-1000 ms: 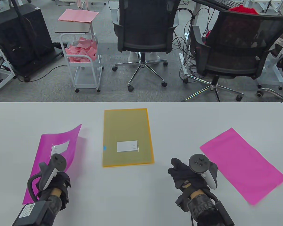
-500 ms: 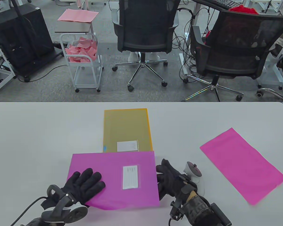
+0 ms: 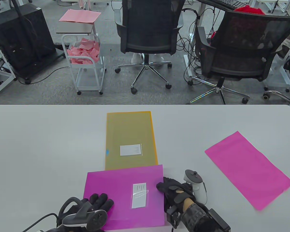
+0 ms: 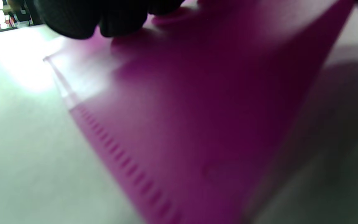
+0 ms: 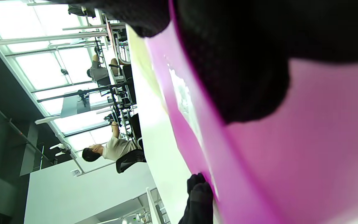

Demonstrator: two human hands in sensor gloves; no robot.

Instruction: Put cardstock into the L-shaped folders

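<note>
Our left hand (image 3: 96, 205) lies flat with fingers spread on the near left part of the magenta folder (image 3: 125, 195), pressing it onto the white surface (image 3: 38, 145). Our right hand (image 3: 176, 193) grips the folder's right edge; the right wrist view shows the plastic edge running between the dark fingers (image 5: 244, 77), so we judge it a pinch.

A second ago this folder was out at the left of the surface, lifted and curling in the left hand, while the right hand waited empty near the middle. Half a second ago it had swung across to the centre, lying lengthwise left to right. Now it sits closer to us, its far edge overlapping the near end of the yellow folder (image 3: 130, 137), and its white label (image 3: 139, 195) faces up. The left wrist view shows its ribbed sealed edge (image 4: 129, 165) lying along the surface.

The pink cardstock (image 3: 249, 169) has not moved: it lies flat and untouched at the right, well apart from both hands.

We judge that the folder is now placed and steadied for loading. The pinch on the right edge suggests the next step is to part the two leaves there, then fetch the cardstock and slide it in.
</note>
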